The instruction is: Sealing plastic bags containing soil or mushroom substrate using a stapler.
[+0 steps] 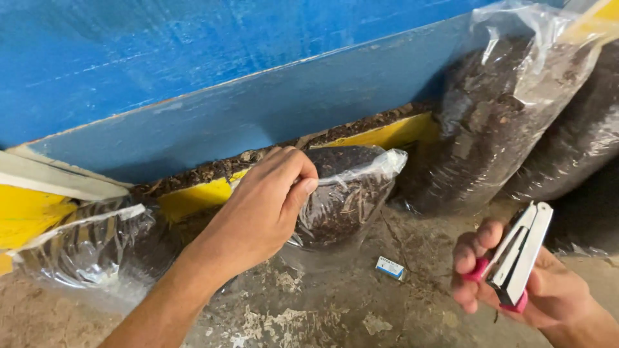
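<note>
My left hand (261, 209) is closed on a small clear plastic bag (348, 193) filled with dark soil-like material, which lies on its side on the dirty floor. My right hand (535, 283) is at the lower right and grips a white and pink stapler (519, 254), its arms hinged apart. The stapler is held apart from the small bag, to its right. A small white and blue box (390, 267) lies on the floor between my two hands.
A blue wall (193, 71) with a yellow strip (387, 135) along its base runs behind the bags. Large clear bags of dark material (509, 109) lean at the right. Another clear bag (84, 248) lies at the left. The floor (309, 316) is gritty and stained.
</note>
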